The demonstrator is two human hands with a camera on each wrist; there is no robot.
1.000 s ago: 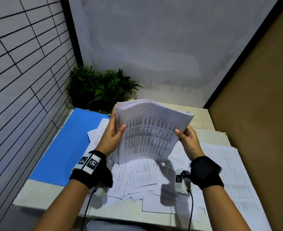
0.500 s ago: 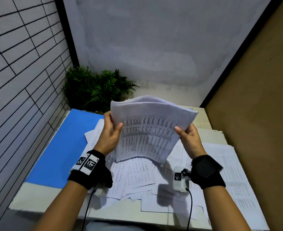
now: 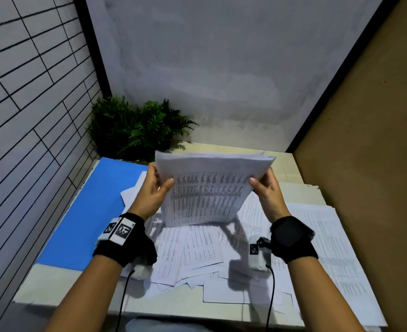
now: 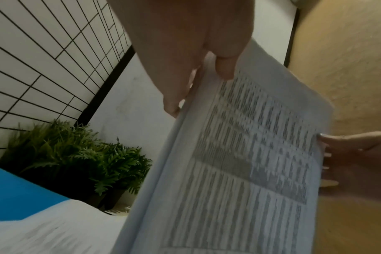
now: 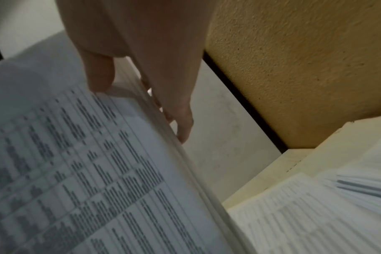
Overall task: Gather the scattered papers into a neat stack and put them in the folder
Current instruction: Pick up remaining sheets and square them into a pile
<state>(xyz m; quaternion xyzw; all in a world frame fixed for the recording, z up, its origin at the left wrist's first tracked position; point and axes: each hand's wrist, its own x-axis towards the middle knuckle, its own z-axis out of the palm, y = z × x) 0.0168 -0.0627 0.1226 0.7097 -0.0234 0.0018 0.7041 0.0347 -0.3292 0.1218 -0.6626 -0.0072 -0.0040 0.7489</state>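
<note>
A thick stack of printed papers (image 3: 207,192) stands nearly upright above the table, its lower edge touching the loose sheets. My left hand (image 3: 155,188) grips its left edge, thumb in front and fingers behind; the left wrist view shows that same stack of papers (image 4: 239,163) and left hand (image 4: 198,72). My right hand (image 3: 265,188) grips the right edge the same way, seen close as the right hand (image 5: 141,96) on the stack of papers (image 5: 87,171). Several scattered papers (image 3: 197,250) lie below. The blue folder (image 3: 87,212) lies flat at the left.
A green fern plant (image 3: 137,128) stands at the back left corner by the tiled wall. More printed sheets (image 3: 329,248) cover the table's right side, beside a tan wall (image 3: 365,164). The table's front edge (image 3: 173,310) is near my arms.
The stack's top edge has evened out, from curled and fanned to squarer. Both hands keep their hold at the side edges and stay almost where they were.
</note>
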